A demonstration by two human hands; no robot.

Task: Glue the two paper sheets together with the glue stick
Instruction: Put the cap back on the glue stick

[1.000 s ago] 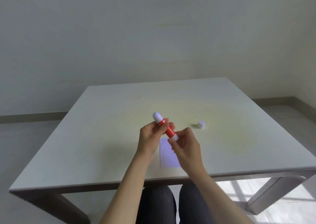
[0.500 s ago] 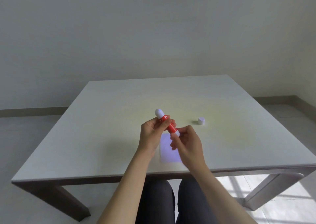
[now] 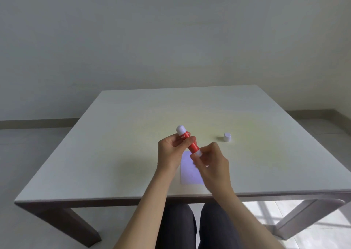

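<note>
Pale table, perhaps grey legs.

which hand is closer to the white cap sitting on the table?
Right. The right hand pinches the glue stick's lower end, just near-left of the white cap. The left hand grips the stick's middle, farther left, with the stick between it and the cap.

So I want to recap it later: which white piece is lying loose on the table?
The small white cap, alone right of the hands; the other white parts sit on the glue stick held in both hands.
</note>
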